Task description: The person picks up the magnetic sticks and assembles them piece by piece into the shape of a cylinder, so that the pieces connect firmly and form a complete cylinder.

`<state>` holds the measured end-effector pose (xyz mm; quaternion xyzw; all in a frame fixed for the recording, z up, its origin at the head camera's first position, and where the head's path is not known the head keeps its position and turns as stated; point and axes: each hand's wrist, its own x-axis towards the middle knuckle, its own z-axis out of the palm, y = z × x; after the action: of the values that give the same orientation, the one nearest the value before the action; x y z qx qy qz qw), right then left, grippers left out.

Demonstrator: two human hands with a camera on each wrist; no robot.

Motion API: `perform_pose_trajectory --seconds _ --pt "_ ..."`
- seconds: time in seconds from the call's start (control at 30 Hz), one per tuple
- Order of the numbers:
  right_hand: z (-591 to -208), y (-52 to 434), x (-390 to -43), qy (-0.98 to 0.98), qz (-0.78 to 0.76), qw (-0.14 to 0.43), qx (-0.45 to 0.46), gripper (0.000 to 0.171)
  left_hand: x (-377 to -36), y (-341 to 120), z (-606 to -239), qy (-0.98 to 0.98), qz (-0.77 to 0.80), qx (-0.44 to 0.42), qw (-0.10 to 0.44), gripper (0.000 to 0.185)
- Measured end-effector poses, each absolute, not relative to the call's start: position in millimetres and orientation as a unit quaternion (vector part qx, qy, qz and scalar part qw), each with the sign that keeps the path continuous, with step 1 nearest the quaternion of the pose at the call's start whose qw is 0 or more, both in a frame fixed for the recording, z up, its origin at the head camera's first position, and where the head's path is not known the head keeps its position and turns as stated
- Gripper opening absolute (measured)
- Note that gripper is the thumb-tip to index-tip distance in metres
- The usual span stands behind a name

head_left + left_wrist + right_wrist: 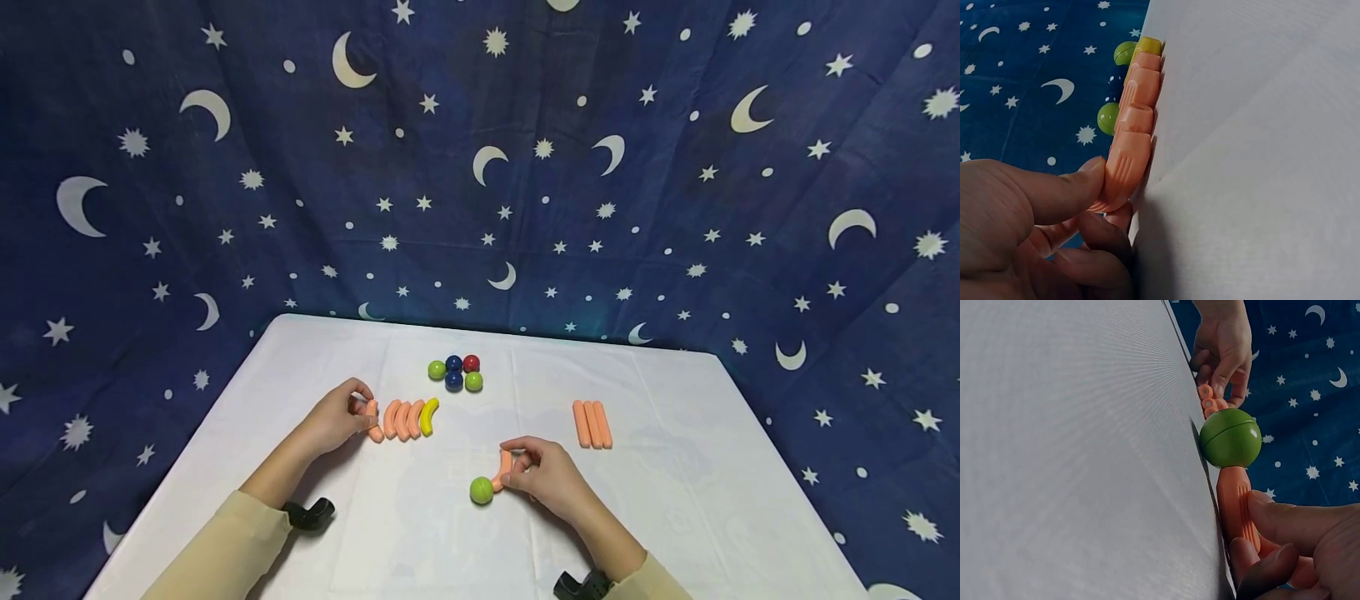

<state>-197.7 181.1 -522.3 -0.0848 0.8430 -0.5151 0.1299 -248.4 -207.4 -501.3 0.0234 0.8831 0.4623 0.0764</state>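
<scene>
My right hand pinches a curved orange stick joined to a green ball mid-table; my left hand grips the end stick of the row. Mid-assembly, I judge; next, lift it cleanly.

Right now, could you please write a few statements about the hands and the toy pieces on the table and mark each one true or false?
1. The right hand holds an orange piece joined to a green ball. True.
2. The left hand lies flat on the table, touching nothing. False: it pinches the end piece of a curved row.
3. A yellow piece ends that row. True.
4. Three straight sticks lie beside the left hand. False: they lie on the right side, apart from both hands.
5. The ball cluster holds only green balls. False: blue and red ones too.
</scene>
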Motion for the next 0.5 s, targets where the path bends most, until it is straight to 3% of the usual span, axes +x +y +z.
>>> perform_pose_trajectory --seconds 0.5 --pt "-522 181 -197 0.841 -0.519 0.132 -0.077 0.046 -235 -199 -492 0.873 0.485 0.006 0.059 0.030"
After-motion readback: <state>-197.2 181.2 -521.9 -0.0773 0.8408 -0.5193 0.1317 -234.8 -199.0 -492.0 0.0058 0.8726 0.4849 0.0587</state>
